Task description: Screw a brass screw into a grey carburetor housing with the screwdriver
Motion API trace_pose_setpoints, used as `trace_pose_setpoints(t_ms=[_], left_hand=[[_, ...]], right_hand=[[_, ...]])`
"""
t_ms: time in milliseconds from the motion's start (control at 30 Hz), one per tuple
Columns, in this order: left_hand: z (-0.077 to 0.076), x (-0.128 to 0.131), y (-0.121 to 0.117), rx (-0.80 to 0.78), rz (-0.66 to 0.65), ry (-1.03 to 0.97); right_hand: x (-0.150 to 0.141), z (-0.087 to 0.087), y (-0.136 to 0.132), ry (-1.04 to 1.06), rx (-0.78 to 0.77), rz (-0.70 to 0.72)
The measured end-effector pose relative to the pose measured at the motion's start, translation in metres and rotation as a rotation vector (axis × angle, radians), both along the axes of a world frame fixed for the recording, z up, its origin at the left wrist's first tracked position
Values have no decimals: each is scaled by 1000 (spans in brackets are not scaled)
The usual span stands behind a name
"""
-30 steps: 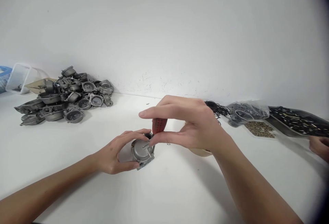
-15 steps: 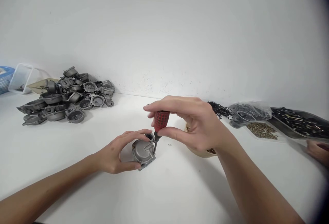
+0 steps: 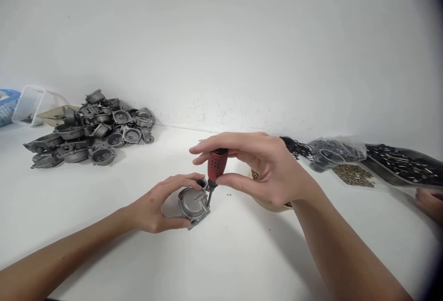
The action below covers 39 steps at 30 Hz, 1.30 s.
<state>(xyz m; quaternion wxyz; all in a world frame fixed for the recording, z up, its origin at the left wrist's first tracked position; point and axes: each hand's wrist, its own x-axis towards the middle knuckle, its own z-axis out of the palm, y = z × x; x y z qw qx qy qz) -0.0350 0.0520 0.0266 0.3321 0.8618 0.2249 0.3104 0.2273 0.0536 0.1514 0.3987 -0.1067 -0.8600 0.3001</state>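
Note:
My left hand [image 3: 157, 206] wraps around a small grey metal housing [image 3: 192, 203] that rests on the white table [image 3: 104, 199], with the thumb below and the fingers over its top. My right hand [image 3: 263, 169] pinches the red handle of a screwdriver [image 3: 216, 165] between thumb and fingertips. The screwdriver stands nearly upright, and its dark shaft points down onto the right edge of the housing.
A heap of grey metal housings [image 3: 90, 130] lies at the back left, beside a clear plastic tub [image 3: 26, 105]. Behind my right hand sits a bowl of small brass parts [image 3: 268, 202]. Black rubber rings [image 3: 297, 148], bags of small parts [image 3: 349, 172] and a dark tray [image 3: 404, 165] lie at the right. Another person's hand [image 3: 429, 202] shows at the right edge.
My right hand has shifted its grip on the red handle, with more of the handle and shaft showing now. The left hand and the housing have stayed put.

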Motion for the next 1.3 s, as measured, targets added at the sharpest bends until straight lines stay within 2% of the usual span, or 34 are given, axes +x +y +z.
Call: trace_pose_setpoints(t_ms=[133,467,800,900,1000,1133,1300], left_hand=[[-1,0,2,8,-10,5],[-3,1,6,45,-15,-17],[-6,1,5,222,50,-20],[-7,-3,3,309,118,-10],[-5,-5,2,377,164,-1],[-3,-3,2,418,79,-16],[-8,-1,4,421,56,-42]], right_hand=[[2,-2,0,25,-60,-5],[-5,-2,-2,65,38,-74],[3,1,0,43,25,-107],[7,5,-1,141,65,-164],[5,6,-6,228,43,-218],[-3,4,-12,241,-8,-137],[-15,-4,-12,182,-28,-30]])
